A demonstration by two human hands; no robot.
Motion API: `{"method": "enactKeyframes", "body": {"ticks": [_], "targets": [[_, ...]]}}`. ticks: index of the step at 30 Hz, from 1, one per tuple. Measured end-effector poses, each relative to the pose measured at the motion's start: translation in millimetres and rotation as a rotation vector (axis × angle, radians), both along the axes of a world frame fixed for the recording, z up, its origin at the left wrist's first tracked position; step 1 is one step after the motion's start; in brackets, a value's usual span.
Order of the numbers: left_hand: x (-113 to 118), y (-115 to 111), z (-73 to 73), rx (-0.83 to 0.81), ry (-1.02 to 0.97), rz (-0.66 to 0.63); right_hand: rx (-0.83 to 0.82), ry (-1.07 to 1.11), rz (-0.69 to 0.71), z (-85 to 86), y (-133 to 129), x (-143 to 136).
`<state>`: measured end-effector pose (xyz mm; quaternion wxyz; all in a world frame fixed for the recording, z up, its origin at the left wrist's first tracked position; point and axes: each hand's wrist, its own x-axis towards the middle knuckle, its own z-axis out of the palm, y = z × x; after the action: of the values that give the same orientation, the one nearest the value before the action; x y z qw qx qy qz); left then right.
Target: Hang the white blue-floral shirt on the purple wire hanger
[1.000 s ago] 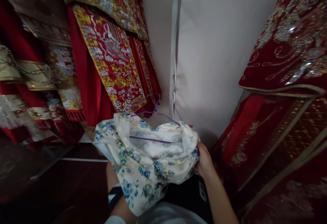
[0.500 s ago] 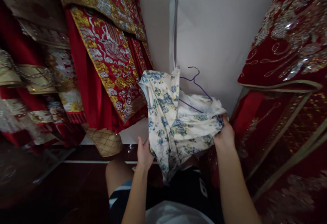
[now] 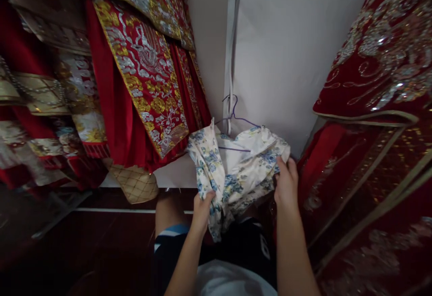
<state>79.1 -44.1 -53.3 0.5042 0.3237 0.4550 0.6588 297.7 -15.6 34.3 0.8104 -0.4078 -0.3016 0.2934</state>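
Observation:
A white garment with blue flowers is spread between my hands, with a purple hanger inside its neck opening. The hanger's hook stands up in front of the wall. My left hand grips the garment's lower left side, thumb on top. At the right sleeve, my right hand is closed on the cloth, its fingers partly hidden by the fabric.
Red robes with gold and silver embroidery hang at the left. More red beaded garments hang close by my right arm. A pale strap runs down the white wall. Below is a dark red floor.
The hanger has shifted left and sits more upright and centred in the neck. The garment's top has come down and levelled. My left hand has closed on the cloth and moved right.

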Motion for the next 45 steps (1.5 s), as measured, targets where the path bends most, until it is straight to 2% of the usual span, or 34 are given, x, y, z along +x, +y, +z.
{"method": "enactKeyframes", "body": {"ticks": [2,3,4,5,6,8,9,10,11,16,20,23,28,31,34,35,36,38,41,43,45], "targets": [[9,-5,-6.9,-0.004,0.055,-0.027,0.004,-0.106,-0.177,-14.7,-3,-5],[14,-8,-9.2,-0.010,0.073,-0.036,-0.011,-0.166,-0.221,-20.9,-4,-7],[18,-10,-10.7,-0.017,0.083,-0.040,-0.045,-0.231,-0.201,-25.8,-5,-9],[21,-12,-11.3,-0.023,0.084,-0.039,-0.103,-0.296,-0.107,-29.3,-5,-12],[24,-13,-11.3,-0.023,0.082,-0.037,-0.178,-0.358,0.053,-31.6,-7,-15],[27,-13,-10.3,-0.020,0.091,-0.033,-0.333,-0.467,0.453,-34.0,-9,-24],[27,-13,-9.6,-0.016,0.106,-0.039,-0.390,-0.504,0.610,-34.9,-11,-29],[26,-12,-9.0,-0.009,0.127,-0.054,-0.424,-0.530,0.704,-36.0,-12,-36],[25,-12,-8.6,0.000,0.149,-0.074,-0.437,-0.546,0.741,-37.7,-12,-42],[13,-12,-7.8,0.003,0.164,-0.134,-0.400,-0.585,0.609,-50.1,-2,-56],[5,-12,-9.4,-0.027,0.089,-0.138,-0.342,-0.643,0.678,-56.1,5,-54],[5,-11,-10.6,-0.035,0.053,-0.132,-0.307,-0.665,0.679,-54.2,3,-56],[2,-6,-12.7,-0.098,-0.018,-0.099,-0.323,-0.685,0.623,-39.7,-8,-56],[-13,1,-15.6,0.005,0.060,0.038,-0.351,-0.684,0.643,-32.3,-16,-50],[-29,3,-14.6,0.210,0.214,0.346,-0.352,-0.686,0.626,-30.0,-22,-48],[-32,1,-12.2,0.258,0.272,0.426,-0.352,-0.688,0.623,-29.9,-24,-48],[-31,-2,-8.8,0.298,0.330,0.453,-0.352,-0.690,0.627,-29.7,-25,-49],[-23,-9,0.6,0.363,0.461,0.337,-0.345,-0.696,0.648,-28.5,-28,-53],[2,-15,15.8,0.461,0.628,0.041,-0.316,-0.692,0.703,-24.3,-31,-60],[16,-14,23.0,0.498,0.682,-0.039,-0.285,-0.655,0.748,-21.0,-32,-64],[24,-11,26.9,0.505,0.685,-0.054,-0.257,-0.598,0.762,-18.5,-33,-67]]}}
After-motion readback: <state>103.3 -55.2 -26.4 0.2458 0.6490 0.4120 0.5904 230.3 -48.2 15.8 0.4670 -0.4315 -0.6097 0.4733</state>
